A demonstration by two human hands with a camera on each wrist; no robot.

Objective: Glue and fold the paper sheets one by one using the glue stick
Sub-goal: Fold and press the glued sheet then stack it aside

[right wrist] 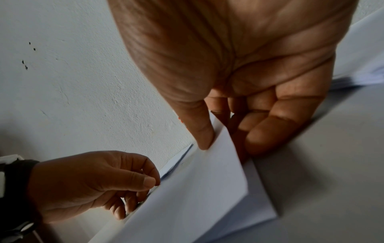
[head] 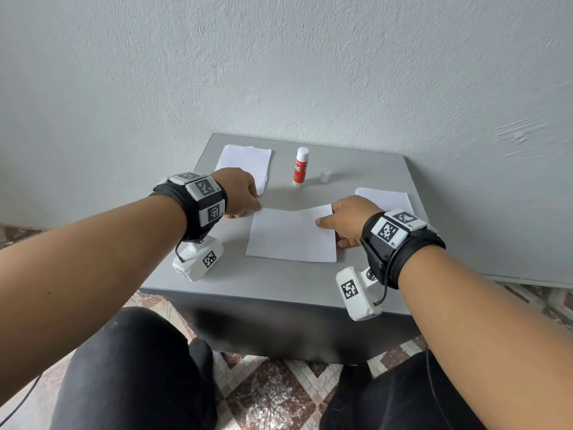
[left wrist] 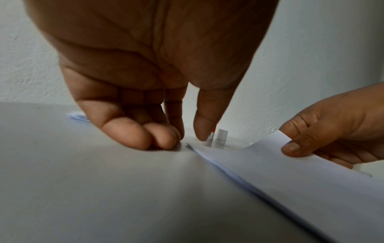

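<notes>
A white paper sheet (head: 291, 237) lies folded over itself in the middle of the grey table (head: 263, 283). My left hand (head: 254, 209) pinches its far left corner low at the table, fingers curled. My right hand (head: 325, 223) pinches the far right corner, thumb on top and fingers beneath, lifting that side of the upper layer (right wrist: 197, 197). The far edge sags between the two hands. The red and white glue stick (head: 300, 167) stands upright and uncapped behind the sheet, and its white cap (head: 325, 175) stands to its right.
A stack of white sheets (head: 245, 162) lies at the table's far left, partly behind my left hand. Another stack (head: 387, 198) sits at the right edge behind my right hand. A plastered wall rises just behind the table. My knees are below the front edge.
</notes>
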